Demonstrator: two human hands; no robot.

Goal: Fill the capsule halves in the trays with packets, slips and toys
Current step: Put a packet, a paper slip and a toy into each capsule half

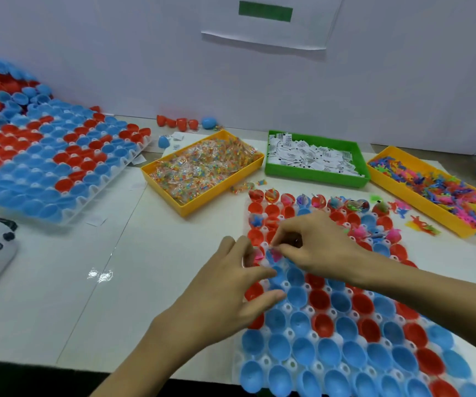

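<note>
Behind the near tray [265, 361]: three bins [202, 170].

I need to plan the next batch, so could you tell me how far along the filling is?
Done: the far rows of the near tray hold fillings. In hand: the right hand pinches something small over a cup, the left hand beside it. Left: the near rows and the whole left tray.

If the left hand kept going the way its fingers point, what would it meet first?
Probably the near tray: the left hand points right, fingertips already over a blue capsule half. Height above it is unclear.
</note>
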